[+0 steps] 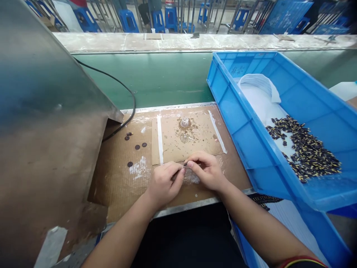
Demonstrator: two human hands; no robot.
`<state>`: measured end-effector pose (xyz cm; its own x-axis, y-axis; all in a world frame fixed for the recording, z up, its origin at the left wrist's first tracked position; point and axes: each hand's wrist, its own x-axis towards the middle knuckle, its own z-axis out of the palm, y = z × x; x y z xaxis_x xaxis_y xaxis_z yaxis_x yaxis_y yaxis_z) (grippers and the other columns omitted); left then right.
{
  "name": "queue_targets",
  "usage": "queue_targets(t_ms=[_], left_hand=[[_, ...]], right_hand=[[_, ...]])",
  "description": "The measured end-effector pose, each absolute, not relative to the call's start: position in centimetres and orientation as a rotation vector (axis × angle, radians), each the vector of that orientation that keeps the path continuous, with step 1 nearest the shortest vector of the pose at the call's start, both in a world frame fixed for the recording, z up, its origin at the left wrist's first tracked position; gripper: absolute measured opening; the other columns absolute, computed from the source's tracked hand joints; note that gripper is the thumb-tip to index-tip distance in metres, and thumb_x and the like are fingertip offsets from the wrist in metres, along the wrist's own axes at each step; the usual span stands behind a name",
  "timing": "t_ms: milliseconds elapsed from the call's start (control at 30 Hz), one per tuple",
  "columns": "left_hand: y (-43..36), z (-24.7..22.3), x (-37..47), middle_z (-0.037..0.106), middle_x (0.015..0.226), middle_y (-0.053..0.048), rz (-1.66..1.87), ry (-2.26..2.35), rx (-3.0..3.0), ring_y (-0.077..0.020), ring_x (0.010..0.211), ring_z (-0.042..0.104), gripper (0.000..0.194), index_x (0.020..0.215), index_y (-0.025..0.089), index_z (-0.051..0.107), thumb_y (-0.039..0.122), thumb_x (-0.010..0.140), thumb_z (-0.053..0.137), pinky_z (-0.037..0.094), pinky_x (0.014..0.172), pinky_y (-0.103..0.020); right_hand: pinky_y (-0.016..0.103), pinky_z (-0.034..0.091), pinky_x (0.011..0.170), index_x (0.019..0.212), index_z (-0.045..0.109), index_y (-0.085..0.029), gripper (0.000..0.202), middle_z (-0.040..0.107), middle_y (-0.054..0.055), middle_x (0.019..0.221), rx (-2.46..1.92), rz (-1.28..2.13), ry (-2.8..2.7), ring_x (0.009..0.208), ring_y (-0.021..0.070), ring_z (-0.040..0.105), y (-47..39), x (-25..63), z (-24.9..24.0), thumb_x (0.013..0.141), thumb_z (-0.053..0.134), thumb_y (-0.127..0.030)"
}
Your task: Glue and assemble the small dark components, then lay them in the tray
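My left hand (165, 183) and my right hand (206, 172) meet over the near edge of a taped cardboard sheet (173, 143). Between their fingertips is a small dark part (185, 164), pinched from both sides. Fingers cover most of it, so its exact kind cannot be made out. Beyond my hands, a clear lump (185, 121) sits on the stained cardboard. Several small dark round pieces (137, 147) lie to the left of my left hand.
A blue crate (231, 100) on the right holds a heap of small black-and-yellow parts (309, 149) on white sheeting. Another blue crate (331, 230) is below it. A metal housing (55, 123) fills the left side, and a black cable (122, 83) curves beside it.
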<state>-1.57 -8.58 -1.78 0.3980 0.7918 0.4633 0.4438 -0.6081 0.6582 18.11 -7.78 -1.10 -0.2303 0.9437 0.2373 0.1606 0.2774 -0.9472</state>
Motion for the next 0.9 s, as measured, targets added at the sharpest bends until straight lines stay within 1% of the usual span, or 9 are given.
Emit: queue_targets(t_ms=[100, 200, 300, 367, 500, 700, 800, 900], left_hand=[[-8.7, -2.0, -1.7, 0.065, 0.077, 0.0, 1.07, 1.031, 2.288, -0.011, 0.065, 0.058, 0.006, 0.091, 0.016, 0.064, 0.015, 0.095, 0.059, 0.046, 0.064, -0.025], [-8.7, -2.3, -1.9, 0.067, 0.078, -0.001, 1.108, 1.087, 2.336, -0.0123, 0.067, 0.061, 0.006, 0.095, 0.016, 0.066, 0.017, 0.094, 0.06, 0.048, 0.065, -0.025], [-8.7, -2.7, -2.0, 0.071, 0.085, -0.003, 1.131, 1.15, 2.438, -0.0145, 0.072, 0.065, 0.014, 0.107, 0.015, 0.066, 0.017, 0.094, 0.061, 0.05, 0.068, -0.026], [-8.8, -3.0, -2.0, 0.072, 0.089, -0.004, 1.123, 1.154, 2.493, -0.0157, 0.075, 0.067, 0.017, 0.111, 0.014, 0.065, 0.017, 0.094, 0.061, 0.051, 0.07, -0.027], [-9.1, -3.2, -1.8, 0.071, 0.085, -0.003, 1.116, 1.153, 2.543, -0.0157, 0.072, 0.066, 0.009, 0.102, 0.014, 0.065, 0.018, 0.096, 0.06, 0.05, 0.068, -0.028], [-9.1, -2.9, -1.6, 0.064, 0.07, -0.001, 1.148, 1.273, 2.743, -0.0146, 0.062, 0.059, 0.007, 0.095, 0.015, 0.066, 0.018, 0.094, 0.06, 0.045, 0.06, -0.03], [-9.1, -2.8, -1.6, 0.063, 0.069, -0.001, 1.131, 1.298, 2.832, -0.0148, 0.06, 0.057, 0.007, 0.094, 0.015, 0.066, 0.017, 0.093, 0.06, 0.043, 0.058, -0.031], [-9.2, -2.7, -1.4, 0.063, 0.07, -0.002, 1.145, 1.269, 2.876, -0.0151, 0.061, 0.057, 0.006, 0.095, 0.015, 0.066, 0.016, 0.093, 0.061, 0.044, 0.059, -0.031]], right_hand=[[0.033, 0.053, 0.079, 0.088, 0.071, -0.021, 0.017, 0.073, 0.005, 0.089, -1.054, 1.043, -1.665, 0.083, 0.0178, 0.066, -7.9, 18.1, -1.2, 0.095, 0.063, -0.033], [0.032, 0.054, 0.078, 0.092, 0.073, -0.02, 0.016, 0.074, 0.005, 0.09, -1.123, 1.016, -1.63, 0.083, 0.018, 0.067, -8.1, 17.9, -1.4, 0.093, 0.066, -0.035], [0.031, 0.054, 0.074, 0.095, 0.075, -0.019, 0.017, 0.075, 0.005, 0.09, -1.178, 1.021, -1.581, 0.08, 0.0176, 0.068, -8.3, 17.7, -1.6, 0.091, 0.068, -0.035], [0.031, 0.054, 0.076, 0.096, 0.075, -0.019, 0.017, 0.076, 0.005, 0.092, -1.163, 1.036, -1.635, 0.08, 0.0173, 0.068, -8.4, 17.6, -1.6, 0.092, 0.066, -0.033], [0.03, 0.054, 0.078, 0.097, 0.074, -0.019, 0.016, 0.076, 0.005, 0.093, -1.159, 1.029, -1.722, 0.082, 0.0171, 0.068, -8.6, 17.6, -1.3, 0.093, 0.063, -0.03], [0.028, 0.054, 0.072, 0.096, 0.074, -0.018, 0.017, 0.075, 0.004, 0.089, -1.175, 1.127, -1.679, 0.076, 0.0153, 0.067, -8.4, 17.4, -1.8, 0.09, 0.064, -0.029], [0.028, 0.055, 0.073, 0.096, 0.074, -0.017, 0.017, 0.075, 0.004, 0.089, -1.165, 1.188, -1.647, 0.076, 0.0153, 0.068, -8.3, 17.5, -2.0, 0.09, 0.063, -0.029], [0.027, 0.053, 0.072, 0.093, 0.073, -0.017, 0.014, 0.075, 0.004, 0.086, -1.167, 1.175, -1.664, 0.074, 0.0148, 0.067, -8.3, 17.7, -1.9, 0.089, 0.064, -0.026]])
